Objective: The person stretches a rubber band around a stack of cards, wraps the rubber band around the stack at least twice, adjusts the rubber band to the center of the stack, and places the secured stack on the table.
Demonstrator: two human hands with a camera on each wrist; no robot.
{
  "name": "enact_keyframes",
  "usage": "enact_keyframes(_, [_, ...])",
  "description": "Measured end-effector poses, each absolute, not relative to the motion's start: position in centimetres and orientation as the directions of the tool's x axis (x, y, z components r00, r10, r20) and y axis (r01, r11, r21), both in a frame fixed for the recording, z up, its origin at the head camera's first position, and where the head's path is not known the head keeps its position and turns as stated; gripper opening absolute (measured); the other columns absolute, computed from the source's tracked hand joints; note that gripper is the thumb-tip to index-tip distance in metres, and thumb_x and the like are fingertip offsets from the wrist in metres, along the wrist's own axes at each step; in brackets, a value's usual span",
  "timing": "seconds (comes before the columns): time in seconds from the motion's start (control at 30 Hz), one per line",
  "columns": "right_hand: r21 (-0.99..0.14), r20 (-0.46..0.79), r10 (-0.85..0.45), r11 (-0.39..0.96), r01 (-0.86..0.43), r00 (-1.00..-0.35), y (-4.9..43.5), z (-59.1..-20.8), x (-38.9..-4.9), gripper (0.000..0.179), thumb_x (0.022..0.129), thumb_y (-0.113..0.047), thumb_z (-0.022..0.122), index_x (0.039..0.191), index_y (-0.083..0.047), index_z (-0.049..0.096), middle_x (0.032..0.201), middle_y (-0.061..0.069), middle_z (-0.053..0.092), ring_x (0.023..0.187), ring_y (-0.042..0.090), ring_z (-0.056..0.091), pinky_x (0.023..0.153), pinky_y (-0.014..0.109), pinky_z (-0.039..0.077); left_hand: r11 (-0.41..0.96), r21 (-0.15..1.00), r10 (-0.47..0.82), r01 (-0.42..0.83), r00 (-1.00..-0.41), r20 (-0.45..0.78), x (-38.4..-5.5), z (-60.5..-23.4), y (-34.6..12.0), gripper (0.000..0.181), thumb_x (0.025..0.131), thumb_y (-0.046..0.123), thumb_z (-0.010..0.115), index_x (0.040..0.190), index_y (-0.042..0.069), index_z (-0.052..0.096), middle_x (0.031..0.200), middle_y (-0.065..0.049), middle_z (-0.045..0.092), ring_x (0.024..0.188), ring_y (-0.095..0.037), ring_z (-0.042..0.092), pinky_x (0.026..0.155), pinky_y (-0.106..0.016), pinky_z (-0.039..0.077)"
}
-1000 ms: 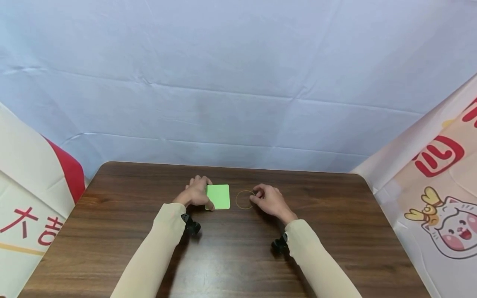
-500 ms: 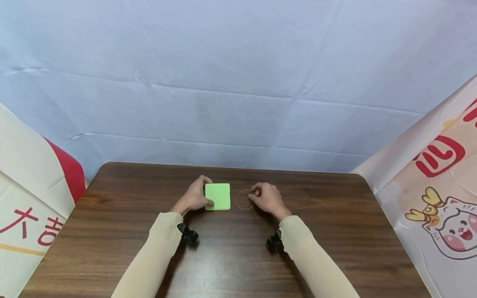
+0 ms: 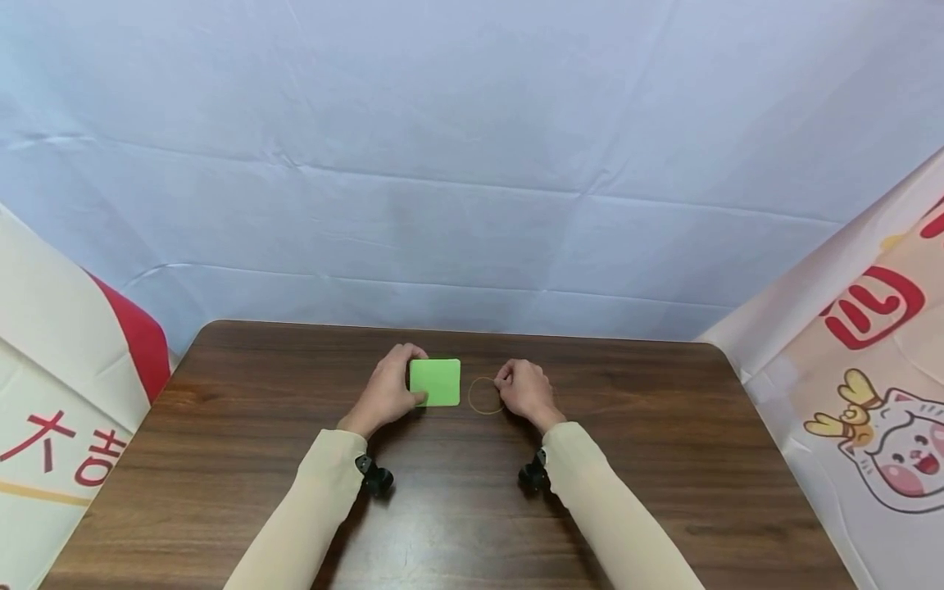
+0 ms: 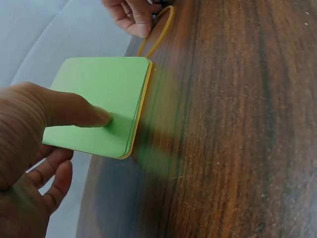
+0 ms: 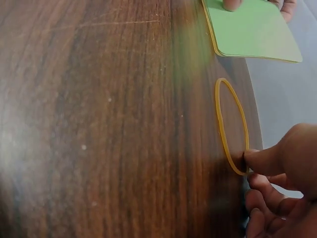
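A thin stack of square green cards [image 3: 435,383] is held by my left hand [image 3: 387,387]. In the left wrist view the thumb [image 4: 81,113] presses on the top card, with fingers beneath; the stack's side edge shows yellow. The stack hangs over the table, casting a reflection on the wood. To its right, my right hand [image 3: 527,388] pinches a yellow rubber band [image 3: 485,396] at its right side. In the right wrist view the band [image 5: 221,124] forms a long loop, its lower end between thumb and forefinger.
Both hands are near the far edge of a dark wooden table [image 3: 465,508]. A pale cloth backdrop [image 3: 472,164] hangs behind it. Printed cloths [image 3: 885,410] flank the table. A small black camera sits on each wrist.
My left hand has taken hold of the green cards and raised them, shifting slightly right. The right hand keeps its pinch on the rubber band, its forearm swung a little inward.
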State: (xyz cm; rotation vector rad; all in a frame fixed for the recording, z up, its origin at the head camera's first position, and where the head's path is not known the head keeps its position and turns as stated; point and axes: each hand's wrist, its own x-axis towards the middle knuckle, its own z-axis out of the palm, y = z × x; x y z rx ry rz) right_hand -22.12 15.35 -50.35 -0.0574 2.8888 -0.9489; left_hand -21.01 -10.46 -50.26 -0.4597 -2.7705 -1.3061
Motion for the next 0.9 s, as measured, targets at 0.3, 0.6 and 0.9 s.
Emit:
enact_keyframes(0.3, [-0.598,-0.055,-0.137,0.798,-0.078,-0.989,15.7,-50.6,-21.4,0.011,0.101,-0.010,0.062,0.091,-0.007,0.064,0.092,0.008,0.051,0.072,0.022,0.049,0.066,0.037,0.043,0.581,0.747,0.240,0.323,-0.945,0.222,-20.4,-49.8,-10.1,0.046,0.074,-0.010,0.082,0.107,0.012,0.058,0.105,-0.007,0.057,0.091,-0.025,0.055,0.078,-0.043,0.051])
enact_keyframes(0.6, [-0.740,-0.105,-0.082,0.673,0.023,-0.991,16.5,-50.1,-20.1,0.009,0.102,-0.011,0.061,0.097,-0.007,0.067,0.087,0.005,0.063,0.070,0.020,0.056,0.065,0.035,0.048,0.481,0.826,0.242,0.294,-0.950,0.198,-20.0,-49.6,-10.1,0.037,0.079,-0.013,0.078,0.102,0.010,0.059,0.100,-0.007,0.064,0.085,-0.025,0.058,0.073,-0.039,0.053])
enact_keyframes(0.9, [-0.807,-0.171,-0.058,0.581,0.106,-0.984,16.9,-50.3,-19.8,0.012,0.095,-0.013,0.074,0.102,-0.004,0.071,0.081,0.007,0.063,0.069,0.018,0.055,0.065,0.031,0.046,0.445,0.864,0.244,0.236,-0.960,0.137,-19.8,-49.6,-10.3,0.027,0.082,-0.007,0.079,0.100,0.008,0.064,0.092,-0.008,0.064,0.075,-0.021,0.057,0.067,-0.034,0.050])
